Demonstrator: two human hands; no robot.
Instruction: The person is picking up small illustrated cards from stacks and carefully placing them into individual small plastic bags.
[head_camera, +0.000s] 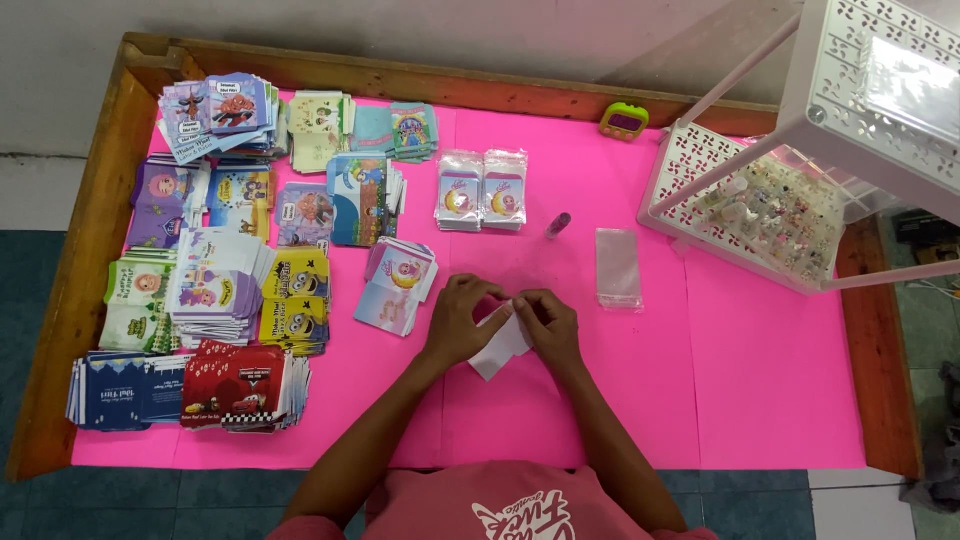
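Head view, looking down on the counter (760, 400) with its pink cover. Both my hands meet just below the centre of the frame over a small white card (497, 347), which lies partly under them on the pink surface. My left hand (462, 318) curls over the card's upper left edge; my right hand (547, 322) pinches its upper right corner, fingers pressed together on it. Whether the left fingers actually grip the card or only rest on it I cannot quite tell, since the knuckles hide the contact.

Left half of the frame: stacks of printed cartoon cards (215, 260), the nearest being a pale pink-and-blue stack (398, 283) just beside my left hand. Above my hands: two filled clear packets (481, 189) and a small purple bottle (558, 225). To the right of my hands: an empty clear sleeve (618, 266). Upper right: a white perforated rack (800, 150) holding small trinkets, and a little green timer-like gadget (623, 121).

Risks, as I judge them: the card could crease crookedly if my two hands pull unevenly; a sweeping left wrist could topple the nearby stack; the light sleeve could slide off out of reach.
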